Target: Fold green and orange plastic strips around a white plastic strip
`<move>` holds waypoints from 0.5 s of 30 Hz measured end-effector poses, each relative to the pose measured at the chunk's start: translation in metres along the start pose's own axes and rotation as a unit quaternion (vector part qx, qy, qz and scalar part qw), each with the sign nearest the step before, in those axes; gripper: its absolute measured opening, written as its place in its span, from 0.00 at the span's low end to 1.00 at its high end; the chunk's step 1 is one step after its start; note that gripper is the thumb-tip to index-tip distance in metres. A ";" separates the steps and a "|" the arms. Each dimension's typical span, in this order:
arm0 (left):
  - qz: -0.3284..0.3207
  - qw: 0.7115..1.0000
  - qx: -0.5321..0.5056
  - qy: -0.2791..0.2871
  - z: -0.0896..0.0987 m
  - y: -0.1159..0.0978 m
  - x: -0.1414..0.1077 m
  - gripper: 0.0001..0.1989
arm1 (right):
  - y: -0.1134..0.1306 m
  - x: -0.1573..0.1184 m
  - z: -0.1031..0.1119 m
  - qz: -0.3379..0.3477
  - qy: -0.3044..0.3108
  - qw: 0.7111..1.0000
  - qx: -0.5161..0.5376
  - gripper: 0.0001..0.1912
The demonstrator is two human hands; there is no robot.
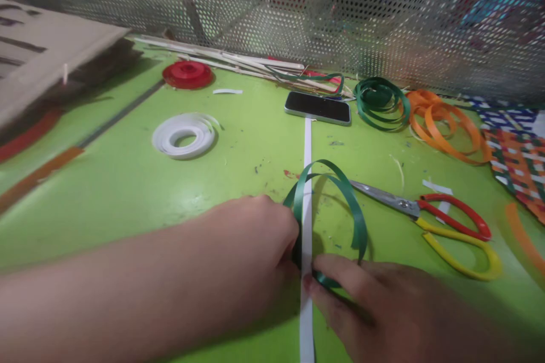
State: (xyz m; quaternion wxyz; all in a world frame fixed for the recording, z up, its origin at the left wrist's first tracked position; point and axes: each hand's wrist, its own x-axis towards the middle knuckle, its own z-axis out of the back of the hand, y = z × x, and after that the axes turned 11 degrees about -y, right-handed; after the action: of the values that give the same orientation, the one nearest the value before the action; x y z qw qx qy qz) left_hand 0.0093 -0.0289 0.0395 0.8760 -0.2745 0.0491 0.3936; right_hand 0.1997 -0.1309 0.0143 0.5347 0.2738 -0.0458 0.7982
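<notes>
A dark green strip (pixel 360 221) curls up in loops between my two hands. My left hand (pixel 264 238) is closed at the left side of the loops; its fingertips are mostly hidden behind the hand. My right hand (pixel 361 295) pinches the lower part of the green strip, thumb and forefinger close to a long white strip (pixel 306 323). That white strip lies lengthwise from the bottom edge of the view up to a phone (pixel 317 107), passing between my hands. Right of the loops lie scissors (pixel 409 205) with one red and one yellow handle, blades slightly apart.
A white roll (pixel 162 139) and a red roll (pixel 188 73) lie at left. Green coils (pixel 366 119), orange coils (pixel 434 125) and a woven piece (pixel 519 167) are at right. Thin sticks (pixel 238 62) lie along a perforated metal screen (pixel 255 5). Cardboard (pixel 55 39) stands far left.
</notes>
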 end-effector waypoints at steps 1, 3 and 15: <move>0.003 0.999 0.038 -0.001 -0.002 -0.003 -0.002 0.09 | 0.000 0.000 -0.002 -0.007 0.002 1.000 0.007 0.21; -0.011 0.996 0.087 -0.014 -0.007 -0.007 -0.007 0.05 | -0.001 -0.003 -0.007 -0.024 0.016 0.999 0.032 0.15; -0.212 0.921 0.160 -0.286 -0.063 -0.015 -0.036 0.12 | -0.004 -0.001 -0.001 -0.016 0.030 0.998 0.057 0.19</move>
State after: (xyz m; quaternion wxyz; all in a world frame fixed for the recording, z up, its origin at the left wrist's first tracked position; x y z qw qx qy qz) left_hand 0.0040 -0.0933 0.0040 0.9480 -0.0104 -0.2003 0.2472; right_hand 0.2034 -0.1295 0.0115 0.5322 0.2803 0.0203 0.7986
